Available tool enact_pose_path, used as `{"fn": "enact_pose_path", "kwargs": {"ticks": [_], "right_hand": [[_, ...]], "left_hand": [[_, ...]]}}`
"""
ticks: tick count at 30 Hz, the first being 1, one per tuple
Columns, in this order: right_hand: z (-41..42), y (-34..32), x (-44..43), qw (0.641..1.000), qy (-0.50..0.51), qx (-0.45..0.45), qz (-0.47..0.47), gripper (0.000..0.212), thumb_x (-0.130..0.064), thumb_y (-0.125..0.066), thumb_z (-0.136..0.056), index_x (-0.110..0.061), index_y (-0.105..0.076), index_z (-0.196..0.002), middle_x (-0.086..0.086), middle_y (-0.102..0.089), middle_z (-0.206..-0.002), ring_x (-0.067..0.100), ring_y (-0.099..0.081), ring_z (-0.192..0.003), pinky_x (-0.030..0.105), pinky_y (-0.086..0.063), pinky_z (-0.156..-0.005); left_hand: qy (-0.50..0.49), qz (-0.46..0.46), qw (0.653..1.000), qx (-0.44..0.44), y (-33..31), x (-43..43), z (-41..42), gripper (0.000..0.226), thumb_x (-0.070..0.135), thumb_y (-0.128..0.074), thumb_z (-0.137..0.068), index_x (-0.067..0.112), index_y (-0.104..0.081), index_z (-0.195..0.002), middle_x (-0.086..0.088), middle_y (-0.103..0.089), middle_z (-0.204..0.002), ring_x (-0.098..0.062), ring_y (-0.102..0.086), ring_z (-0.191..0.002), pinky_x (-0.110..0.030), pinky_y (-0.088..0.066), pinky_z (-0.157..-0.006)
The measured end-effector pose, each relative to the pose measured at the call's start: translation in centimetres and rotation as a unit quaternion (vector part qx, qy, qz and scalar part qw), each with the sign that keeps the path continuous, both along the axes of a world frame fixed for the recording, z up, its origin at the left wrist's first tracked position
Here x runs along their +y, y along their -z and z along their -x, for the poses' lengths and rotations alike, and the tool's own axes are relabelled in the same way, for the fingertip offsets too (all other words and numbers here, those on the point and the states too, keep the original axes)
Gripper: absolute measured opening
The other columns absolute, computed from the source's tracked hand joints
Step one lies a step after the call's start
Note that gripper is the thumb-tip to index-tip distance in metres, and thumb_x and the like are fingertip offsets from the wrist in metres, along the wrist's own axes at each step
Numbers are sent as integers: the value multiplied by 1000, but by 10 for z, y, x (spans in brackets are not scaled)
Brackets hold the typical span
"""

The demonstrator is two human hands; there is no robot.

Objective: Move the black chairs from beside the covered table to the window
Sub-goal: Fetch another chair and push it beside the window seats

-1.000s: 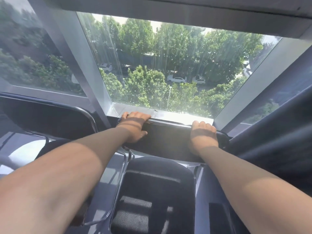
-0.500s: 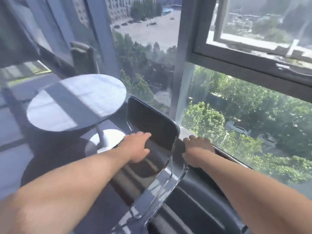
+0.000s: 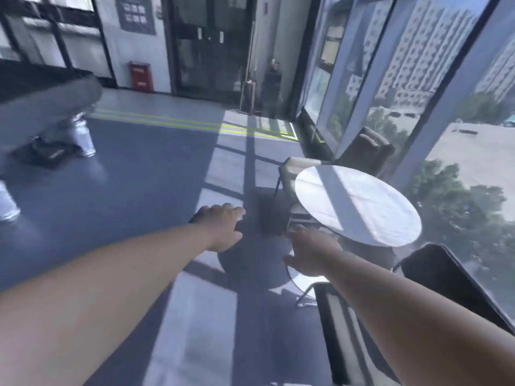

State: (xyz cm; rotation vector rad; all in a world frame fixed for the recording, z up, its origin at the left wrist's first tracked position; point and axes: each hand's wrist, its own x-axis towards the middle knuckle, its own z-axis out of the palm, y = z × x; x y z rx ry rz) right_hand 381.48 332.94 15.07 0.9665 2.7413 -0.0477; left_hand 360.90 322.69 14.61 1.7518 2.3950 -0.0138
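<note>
Window bay (image 3: 418, 79): black chair (image 3: 446, 280) now parked just beside round worktop (image 3: 359, 201), released. Left hand (image 3: 223, 225), right hand (image 3: 309, 254) spread, empty; next chair likely.

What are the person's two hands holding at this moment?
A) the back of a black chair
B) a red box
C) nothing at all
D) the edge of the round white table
C: the left hand and the right hand both reach forward with loose fingers and hold nothing, while the black chair stands apart from them by the window.
</note>
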Motion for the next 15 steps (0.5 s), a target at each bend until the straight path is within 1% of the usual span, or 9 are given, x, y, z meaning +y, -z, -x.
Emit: {"fn": "enact_pose_path", "kwargs": {"ticks": [1,2,4,7,8,12,15], "right_hand": [[45,-2,-24,999,-34,3,-3,60,-49,-58,-93,-29,-44,-148,0,-43,-152,27,-45,-136,38,-39,-106],[107,-3,-61,997,-75,-10,-8,59,-49,-58,-94,-29,-44,-147,0,-43,-152,27,-44,-136,39,-39,-108],[149,-7,-84,995,-99,-12,-12,57,-48,-56,-95,-27,-45,-146,-1,-44,-151,26,-45,-136,40,-39,-109],[269,0,-168,984,-178,-21,-13,57,-45,-54,-95,-26,-41,-148,0,-43,-152,25,-44,-135,38,-38,-109],[294,0,-188,981,-193,-25,-9,58,-45,-53,-96,-26,-39,-149,0,-41,-153,25,-43,-136,38,-37,-109],[423,15,-301,951,-306,-40,6,60,-49,-53,-97,-27,-37,-151,0,-41,-155,25,-44,-137,39,-39,-110],[499,28,-369,926,-372,-54,11,58,-48,-53,-98,-26,-40,-149,1,-42,-154,26,-44,-136,39,-39,-110]], "left_hand": [[-28,5,1000,2,1,-33,38,59,42,-47,-94,29,-32,-150,-3,-41,-150,-30,-47,-132,-42,-39,-104],[-66,4,998,8,2,-84,89,60,42,-47,-94,29,-31,-150,-4,-40,-152,-29,-46,-134,-42,-38,-107],[-92,4,996,-2,1,-121,124,60,43,-48,-95,29,-31,-151,-4,-40,-152,-30,-46,-133,-42,-37,-108],[-173,17,985,-9,2,-242,217,60,45,-48,-97,28,-30,-151,-3,-39,-151,-30,-47,-132,-42,-38,-108],[-193,15,981,-9,2,-267,238,60,45,-47,-97,28,-29,-151,-2,-40,-150,-31,-48,-131,-43,-40,-106],[-303,17,952,-39,23,-403,326,60,47,-48,-97,28,-31,-151,-2,-44,-146,-29,-49,-129,-44,-43,-103],[-370,39,927,-45,39,-487,373,62,49,-48,-97,29,-30,-152,-2,-41,-152,-28,-46,-134,-42,-41,-104]]}}
